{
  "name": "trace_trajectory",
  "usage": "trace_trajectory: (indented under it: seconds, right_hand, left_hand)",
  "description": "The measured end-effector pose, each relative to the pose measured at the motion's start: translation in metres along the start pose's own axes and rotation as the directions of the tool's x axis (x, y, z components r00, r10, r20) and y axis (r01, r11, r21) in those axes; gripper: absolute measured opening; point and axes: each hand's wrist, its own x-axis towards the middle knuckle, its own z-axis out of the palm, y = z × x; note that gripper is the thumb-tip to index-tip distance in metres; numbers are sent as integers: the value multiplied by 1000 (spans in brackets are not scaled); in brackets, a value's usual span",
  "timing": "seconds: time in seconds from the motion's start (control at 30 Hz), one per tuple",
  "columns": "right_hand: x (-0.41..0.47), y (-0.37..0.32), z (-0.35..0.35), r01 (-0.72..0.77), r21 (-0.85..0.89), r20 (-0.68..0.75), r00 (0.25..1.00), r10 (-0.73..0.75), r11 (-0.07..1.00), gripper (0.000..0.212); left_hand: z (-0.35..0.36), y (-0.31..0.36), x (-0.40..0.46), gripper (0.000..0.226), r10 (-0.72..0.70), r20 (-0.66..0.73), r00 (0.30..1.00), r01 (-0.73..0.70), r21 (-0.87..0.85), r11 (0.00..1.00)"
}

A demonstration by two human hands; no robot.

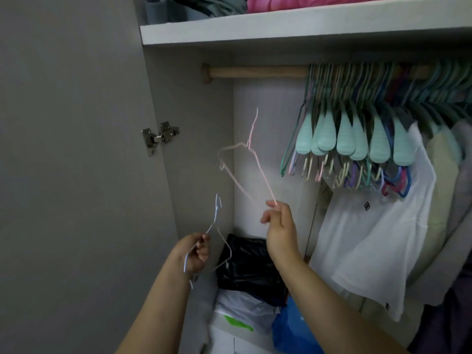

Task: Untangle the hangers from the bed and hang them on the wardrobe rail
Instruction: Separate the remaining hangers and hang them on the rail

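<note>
I face an open wardrobe. My right hand pinches the lower end of a thin pink wire hanger, raised with its hook pointing up, below the wooden rail. My left hand grips a pale blue and white wire hanger, held lower and to the left. The two hangers are apart. The rail's left part is bare; many hangers crowd its right part, several with mint padded ends.
A white T-shirt and other clothes hang at the right. Black, white and blue bags lie on the wardrobe floor. A shelf with folded clothes runs above the rail. The grey open door with its hinge stands left.
</note>
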Motion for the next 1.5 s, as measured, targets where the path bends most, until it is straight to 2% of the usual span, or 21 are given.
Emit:
trace_trajectory:
  seconds: [0.1,0.2,0.27,0.37,0.4,0.5,0.57,0.67,0.8,0.93,1.07,1.13,1.23,1.3,1.4,1.5]
  right_hand:
    - [21,-36,23,75,76,-49,996,-72,994,26]
    - [54,-62,33,39,107,-90,996,-29,994,30]
    - [74,-75,35,7,116,-123,992,7,993,32]
    - [102,-91,36,-48,116,-153,986,65,992,32]
    - [109,-93,38,-71,129,-158,983,91,989,32]
    - [122,-93,42,-169,156,-162,967,194,973,31]
    - [121,-87,44,-234,148,-179,949,259,961,27]
    - [116,-75,42,-278,154,-260,915,310,948,26]
    - [118,-75,34,-277,327,-384,835,394,904,27]
    - [114,-83,18,-243,385,-389,832,396,890,29]
    - [105,-91,4,-194,480,-340,858,385,855,31]
    - [101,-93,-1,-189,486,-307,877,370,853,30]
    - [98,-93,-7,-205,475,-263,895,360,856,26]
    - [97,-92,-13,-225,475,-243,896,373,851,25]
    - [95,-95,-27,-259,452,-204,902,381,853,30]
    - [94,-98,-37,-280,452,-165,907,388,847,31]
  left_hand:
    - [10,13,2,24,74,83,994,-58,-182,982]
    - [35,25,-15,33,95,149,984,-65,-193,979]
    - [52,33,-27,21,68,93,993,-52,-162,985]
    - [64,46,-33,59,62,129,990,-46,-124,991]
    - [68,51,-36,59,96,155,983,-78,-118,990]
    - [86,58,-46,37,241,178,954,-237,-44,971]
    - [98,61,-52,31,278,201,939,-280,-22,960]
    - [119,69,-58,32,249,269,930,-242,-59,968]
    - [159,83,-56,31,234,347,908,-208,-111,972]
    - [210,98,-41,33,276,364,889,-263,-87,961]
    - [258,102,-28,43,297,320,899,-326,38,945]
    - [276,97,-22,46,357,258,898,-395,112,912]
    - [294,85,-13,49,506,153,849,-528,195,827]
    - [301,75,-7,55,582,139,801,-598,245,764]
    - [310,66,-1,56,593,165,788,-613,307,728]
    - [319,77,4,37,520,109,847,-518,387,762]
